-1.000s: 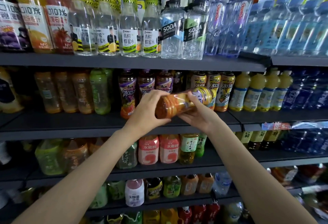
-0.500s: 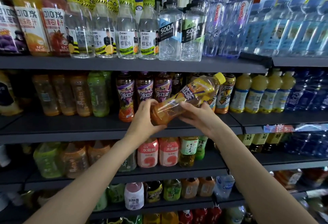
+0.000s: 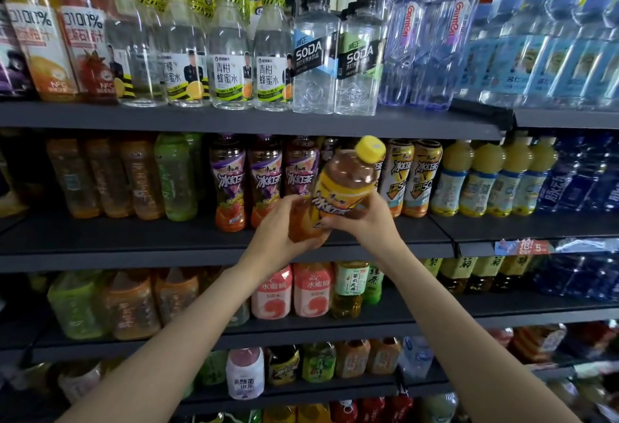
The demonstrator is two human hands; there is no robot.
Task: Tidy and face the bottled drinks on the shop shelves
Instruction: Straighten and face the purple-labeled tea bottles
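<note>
Yellow-capped amber plastic tea bottle (image 3: 345,184), tilted nearly upright, left hand (image 3: 284,231) fingers gripping its base, right hand (image 3: 365,218) fingers gripping its label, before dark shelf (image 3: 201,238).

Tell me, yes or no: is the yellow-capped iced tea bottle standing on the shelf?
No: both the left hand and right hand hold the iced tea bottle tilted, above the shelf.

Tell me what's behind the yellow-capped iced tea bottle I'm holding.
Behind the iced tea bottle, held by both hands, the shelf shows part of a matching yellow-labelled bottle; whatever lies directly behind is covered.
</note>
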